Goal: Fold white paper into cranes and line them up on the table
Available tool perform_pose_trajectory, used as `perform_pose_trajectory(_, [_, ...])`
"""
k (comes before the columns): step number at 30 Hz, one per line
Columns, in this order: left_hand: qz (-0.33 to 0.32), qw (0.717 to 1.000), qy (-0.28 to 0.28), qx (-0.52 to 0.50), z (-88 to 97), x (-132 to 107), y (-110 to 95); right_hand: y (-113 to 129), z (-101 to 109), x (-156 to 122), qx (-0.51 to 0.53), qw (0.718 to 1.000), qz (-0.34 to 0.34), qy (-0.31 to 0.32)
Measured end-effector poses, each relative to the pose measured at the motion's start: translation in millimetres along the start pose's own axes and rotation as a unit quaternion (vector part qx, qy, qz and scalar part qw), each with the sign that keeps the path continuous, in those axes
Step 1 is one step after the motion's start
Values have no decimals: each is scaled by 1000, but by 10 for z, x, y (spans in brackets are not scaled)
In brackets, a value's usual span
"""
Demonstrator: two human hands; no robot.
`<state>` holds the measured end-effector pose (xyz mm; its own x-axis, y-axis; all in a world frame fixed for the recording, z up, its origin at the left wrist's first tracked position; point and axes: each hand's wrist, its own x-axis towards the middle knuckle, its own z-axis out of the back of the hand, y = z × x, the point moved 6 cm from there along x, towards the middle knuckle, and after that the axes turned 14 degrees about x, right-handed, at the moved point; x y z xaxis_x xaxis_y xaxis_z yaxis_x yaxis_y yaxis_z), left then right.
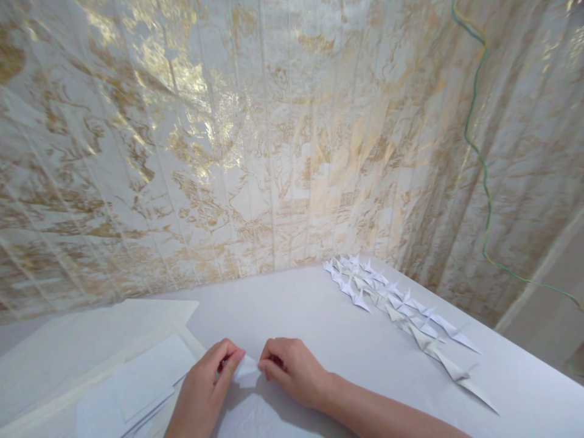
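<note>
Between my two hands is a small folded piece of white paper (pixel 247 367), held just above the white table. My left hand (pixel 210 378) pinches its left side between thumb and forefinger. On the other side, the fingertips of my right hand (pixel 292 368) are closed on its right edge. The paper's exact folded shape is partly hidden by the fingers. Several folded paper cranes (pixel 424 344) lie in rows on the right part of the table, apart from my hands.
A stack of white paper sheets (pixel 150 377) lies left of my hands, over larger cream sheets (pixel 91 334). Behind the white table (pixel 274 304) hangs a gold-patterned curtain (pixel 255 152). A green cord (pixel 483 170) runs down at the right.
</note>
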<state>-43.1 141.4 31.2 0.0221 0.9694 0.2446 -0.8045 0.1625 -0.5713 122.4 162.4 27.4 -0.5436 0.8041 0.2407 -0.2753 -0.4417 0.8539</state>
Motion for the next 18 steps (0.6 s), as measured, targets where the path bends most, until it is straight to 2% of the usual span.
perform_pose_trajectory(5, [41, 998, -1, -37, 65, 91, 157, -113, 15, 5, 72, 997, -21, -10])
perform_pose_trajectory(12, [33, 997, 47, -52, -157, 36, 108, -124, -43, 95, 168, 985, -15, 25])
perform_pose_trajectory(18, [35, 994, 81, -62, -248, 46, 183, -203, -49, 131, 192, 980, -22, 53])
